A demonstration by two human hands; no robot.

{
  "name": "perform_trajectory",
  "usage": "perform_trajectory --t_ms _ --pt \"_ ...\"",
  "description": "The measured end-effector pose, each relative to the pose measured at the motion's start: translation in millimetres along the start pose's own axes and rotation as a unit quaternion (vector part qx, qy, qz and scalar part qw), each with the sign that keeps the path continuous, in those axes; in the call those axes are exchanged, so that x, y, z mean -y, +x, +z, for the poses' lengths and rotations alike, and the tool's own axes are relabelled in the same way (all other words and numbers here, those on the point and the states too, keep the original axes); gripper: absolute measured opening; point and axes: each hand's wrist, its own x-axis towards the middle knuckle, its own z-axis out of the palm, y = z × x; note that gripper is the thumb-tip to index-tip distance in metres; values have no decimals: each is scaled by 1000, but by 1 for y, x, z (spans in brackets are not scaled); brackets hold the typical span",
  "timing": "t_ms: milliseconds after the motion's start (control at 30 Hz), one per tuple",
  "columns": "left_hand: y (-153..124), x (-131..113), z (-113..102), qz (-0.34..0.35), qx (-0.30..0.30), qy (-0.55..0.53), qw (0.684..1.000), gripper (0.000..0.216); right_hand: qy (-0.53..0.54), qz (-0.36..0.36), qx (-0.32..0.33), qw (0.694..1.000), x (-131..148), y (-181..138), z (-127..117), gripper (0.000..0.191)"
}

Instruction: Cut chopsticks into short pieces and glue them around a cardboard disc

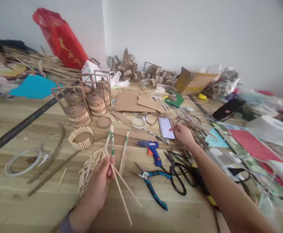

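Note:
My left hand (98,184) holds two or three long bamboo chopsticks (111,142) that cross at my fingers, their tips fanning away over the wooden table (15,200). A pile of short cut bamboo sticks (89,166) lies just left of that hand. My right hand (183,134) reaches forward and touches a phone (165,127) lying flat on the table, index finger on its screen. A blue glue gun (151,149), blue-handled pliers (153,187) and black scissors (177,174) lie between my two arms.
Small woven stick baskets in wire frames (83,103) and a ring of sticks (80,137) stand at left centre. Tape rolls (22,160), cardboard sheets (131,101), a red bag (61,38), a cardboard box (194,82) and coloured paper (250,145) crowd the table.

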Motion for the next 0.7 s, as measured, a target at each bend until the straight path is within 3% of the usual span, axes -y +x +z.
perform_trajectory --t_ms 700 --pt "1 4 -3 14 10 -10 1000 61 -1 6 -10 1000 -5 2 2 30"
